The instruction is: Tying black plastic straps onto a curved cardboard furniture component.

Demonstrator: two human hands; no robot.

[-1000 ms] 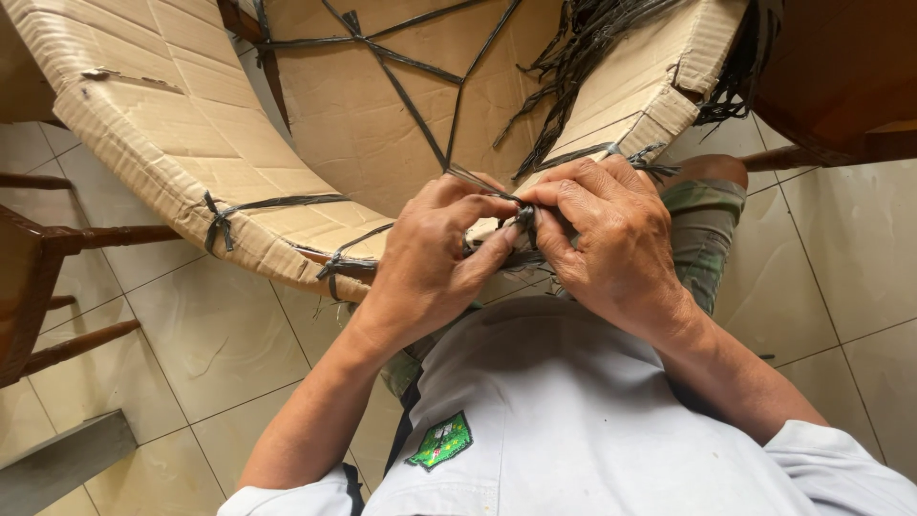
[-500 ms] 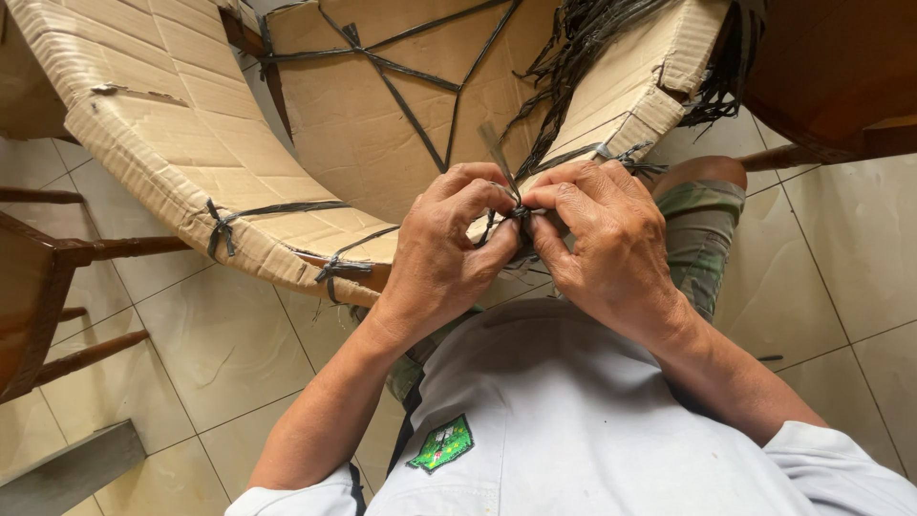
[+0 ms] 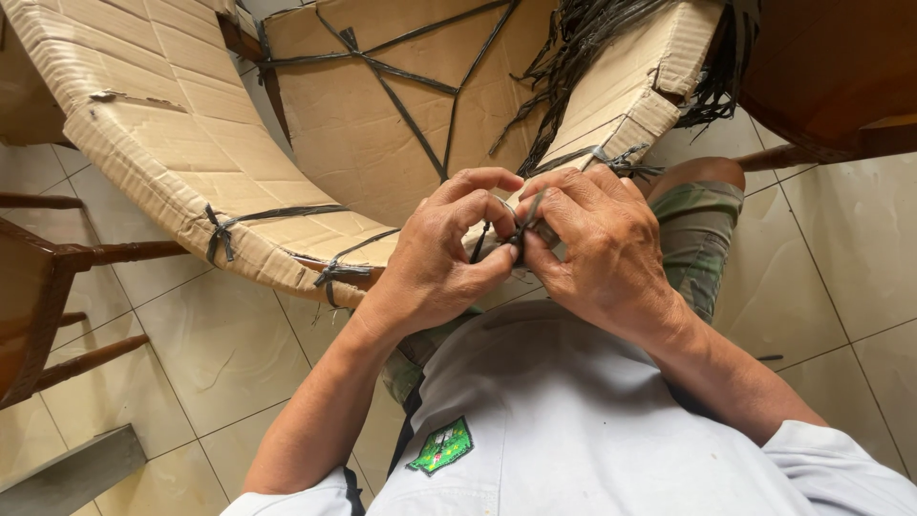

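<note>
— Starting at the left, what is there?

— A wooden chair (image 3: 43, 287) stands at the left edge on the tiled floor (image 3: 220, 354). Beside it a curved cardboard band (image 3: 181, 162) sweeps from the upper left corner down toward the middle, bound in two places with dark plastic strap ties (image 3: 222, 234).

— And the hands?

— Both meet at the band's lower edge, near the middle. The left hand (image 3: 435, 258) has its fingers curled in a narrow grip, thumb and forefinger pinched on a dark strap (image 3: 516, 227). The right hand (image 3: 597, 244) presses against it, fingertips also closed on that strap.

— Where does the strap lie in the grip?

— It runs between the two thumbs, short ends poking up above the fingertips and one length dropping behind the left hand's fingers. It sits against the cardboard edge; whether it is knotted there I cannot tell.

— Further right?

— The band rises again toward the upper right, with a bundle of loose dark strips (image 3: 592, 48) hanging over it. Below lies a knee in camouflage shorts (image 3: 702, 225), and dark wooden furniture (image 3: 831, 76) fills the upper right corner.
</note>
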